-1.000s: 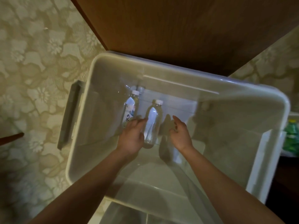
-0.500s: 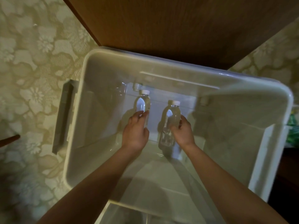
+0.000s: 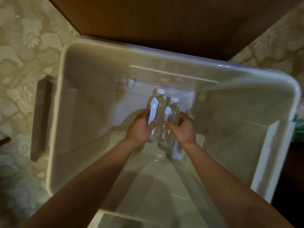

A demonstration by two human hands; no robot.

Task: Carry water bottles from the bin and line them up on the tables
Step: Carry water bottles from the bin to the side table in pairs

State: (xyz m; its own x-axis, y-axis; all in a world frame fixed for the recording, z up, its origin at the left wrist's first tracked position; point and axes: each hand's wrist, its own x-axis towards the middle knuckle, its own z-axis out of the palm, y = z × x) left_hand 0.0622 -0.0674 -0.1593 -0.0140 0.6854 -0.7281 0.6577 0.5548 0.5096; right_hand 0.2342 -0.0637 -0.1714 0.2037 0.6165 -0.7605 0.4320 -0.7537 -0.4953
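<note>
Both my arms reach down into a large pale plastic bin [image 3: 98, 51]. My left hand [image 3: 139, 129] is closed around a clear water bottle with a white cap [image 3: 157, 109]. My right hand [image 3: 182, 129] grips a second clear bottle with a white cap [image 3: 171, 112]. The two bottles are held side by side, caps pointing away from me, touching or nearly touching, lifted a little off the bin floor. No other bottle shows inside the bin.
The bin stands on a floral-patterned floor [image 3: 24, 46], with a grey handle [image 3: 42, 117] on its left side. A dark wooden table top [image 3: 164, 18] lies just beyond the bin. Something green [image 3: 299, 122] peeks past the bin's right wall.
My two hands have taken hold of the bottles, raised them and brought them together toward the bin's middle; a second ago the bottles lay apart on the bin floor.
</note>
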